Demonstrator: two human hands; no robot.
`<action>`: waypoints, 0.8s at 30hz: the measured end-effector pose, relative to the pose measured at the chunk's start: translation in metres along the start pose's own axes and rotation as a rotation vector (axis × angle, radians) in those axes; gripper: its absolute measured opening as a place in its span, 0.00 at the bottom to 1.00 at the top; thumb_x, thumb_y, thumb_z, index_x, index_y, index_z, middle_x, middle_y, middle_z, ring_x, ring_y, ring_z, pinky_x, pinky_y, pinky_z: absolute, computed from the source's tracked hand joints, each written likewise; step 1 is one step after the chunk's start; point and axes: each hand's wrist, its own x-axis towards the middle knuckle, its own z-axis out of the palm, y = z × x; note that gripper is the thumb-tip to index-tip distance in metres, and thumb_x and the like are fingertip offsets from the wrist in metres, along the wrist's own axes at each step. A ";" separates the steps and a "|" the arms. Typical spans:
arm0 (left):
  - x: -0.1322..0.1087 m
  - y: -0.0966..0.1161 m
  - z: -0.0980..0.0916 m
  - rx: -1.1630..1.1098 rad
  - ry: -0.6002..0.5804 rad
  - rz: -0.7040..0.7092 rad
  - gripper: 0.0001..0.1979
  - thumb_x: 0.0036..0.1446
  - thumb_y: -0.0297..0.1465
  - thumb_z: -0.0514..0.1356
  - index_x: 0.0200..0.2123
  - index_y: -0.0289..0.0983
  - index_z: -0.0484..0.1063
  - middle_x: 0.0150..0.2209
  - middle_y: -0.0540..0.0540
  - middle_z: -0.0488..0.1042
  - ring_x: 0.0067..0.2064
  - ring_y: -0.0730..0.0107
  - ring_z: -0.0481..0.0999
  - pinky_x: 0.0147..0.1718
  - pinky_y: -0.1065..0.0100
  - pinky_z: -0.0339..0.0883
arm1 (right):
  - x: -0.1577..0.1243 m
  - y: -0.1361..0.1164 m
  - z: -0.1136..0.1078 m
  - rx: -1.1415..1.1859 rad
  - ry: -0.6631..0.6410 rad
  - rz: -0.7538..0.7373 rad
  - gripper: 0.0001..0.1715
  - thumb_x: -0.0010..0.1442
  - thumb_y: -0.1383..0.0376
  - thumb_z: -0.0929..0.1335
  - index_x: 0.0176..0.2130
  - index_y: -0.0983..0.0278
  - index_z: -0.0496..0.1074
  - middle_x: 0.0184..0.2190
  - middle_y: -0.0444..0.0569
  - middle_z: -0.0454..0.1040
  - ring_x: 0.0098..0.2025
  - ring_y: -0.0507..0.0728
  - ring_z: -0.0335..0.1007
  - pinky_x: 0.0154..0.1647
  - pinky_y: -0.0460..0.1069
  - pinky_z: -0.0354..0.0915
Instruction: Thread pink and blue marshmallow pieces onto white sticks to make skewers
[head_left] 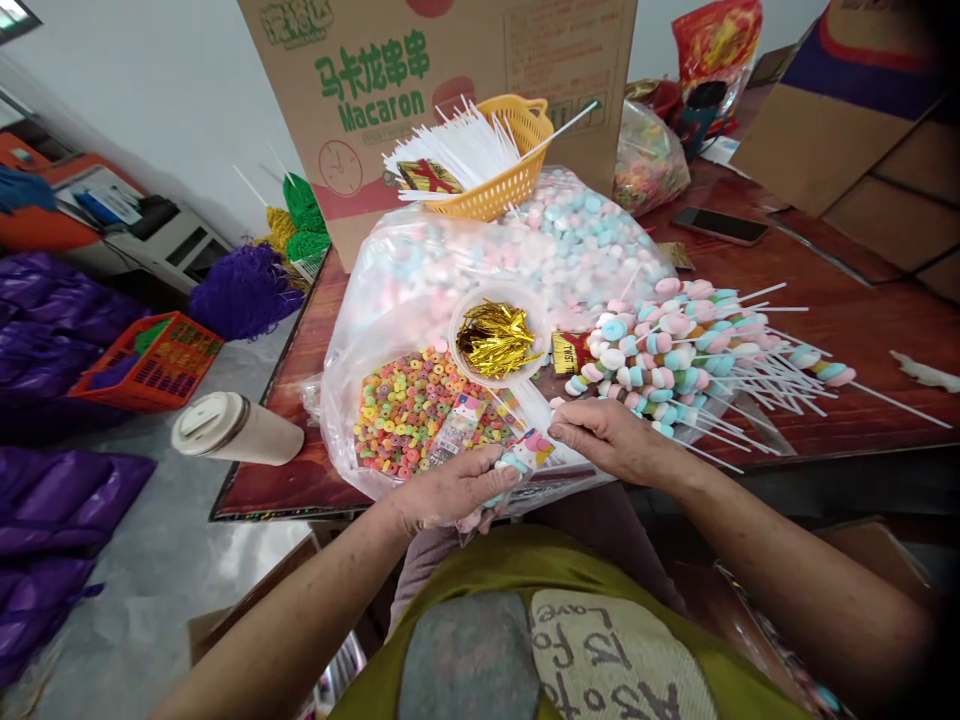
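Both hands, left hand [454, 490] and right hand [604, 440], pinch a wrapped candy skewer [525, 455] over the (cluttered) wooden table [847, 300].

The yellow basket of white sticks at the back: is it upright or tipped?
Tipped. The yellow basket leans toward the left on top of the big bag of pastel candy, and its white sticks fan out sideways over the rim.

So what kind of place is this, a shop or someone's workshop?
Probably a small candy-packing workshop. A pile of finished marshmallow skewers lies on the table, a yellow basket holds spare sticks, and a big bag of marshmallows leans on a Macaron carton.
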 end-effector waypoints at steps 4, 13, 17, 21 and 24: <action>0.002 0.001 0.014 -0.045 0.087 -0.032 0.22 0.56 0.51 0.50 0.43 0.39 0.62 0.21 0.55 0.63 0.17 0.79 0.61 0.12 0.77 0.52 | 0.009 -0.004 0.010 -0.002 -0.004 0.027 0.19 0.62 0.59 0.58 0.23 0.64 0.60 0.21 0.42 0.60 0.26 0.50 0.54 0.29 0.47 0.51; 0.007 -0.010 0.013 0.460 0.508 0.158 0.17 0.62 0.39 0.43 0.37 0.35 0.66 0.33 0.43 0.70 0.38 0.62 0.70 0.41 0.62 0.63 | 0.008 -0.019 0.063 0.691 0.040 0.417 0.19 0.54 0.50 0.63 0.31 0.64 0.65 0.20 0.41 0.64 0.19 0.48 0.55 0.19 0.45 0.52; 0.006 -0.015 0.006 0.399 0.305 0.260 0.16 0.61 0.40 0.45 0.40 0.36 0.65 0.37 0.44 0.70 0.41 0.64 0.69 0.45 0.63 0.62 | 0.015 -0.031 0.087 0.668 0.169 0.478 0.16 0.55 0.52 0.62 0.28 0.62 0.64 0.14 0.39 0.60 0.16 0.49 0.54 0.16 0.45 0.53; 0.008 -0.025 -0.002 0.060 0.145 0.041 0.17 0.56 0.46 0.51 0.40 0.39 0.65 0.26 0.53 0.65 0.25 0.74 0.66 0.27 0.71 0.64 | 0.023 -0.032 0.076 0.559 0.311 0.453 0.12 0.56 0.56 0.63 0.28 0.62 0.64 0.18 0.42 0.65 0.21 0.51 0.61 0.22 0.47 0.60; 0.011 -0.031 -0.007 -0.093 0.152 -0.067 0.15 0.54 0.44 0.53 0.31 0.37 0.66 0.22 0.54 0.63 0.22 0.76 0.63 0.21 0.73 0.59 | 0.022 -0.031 0.055 0.093 0.489 0.135 0.09 0.59 0.62 0.61 0.35 0.63 0.69 0.33 0.51 0.73 0.38 0.57 0.68 0.40 0.54 0.64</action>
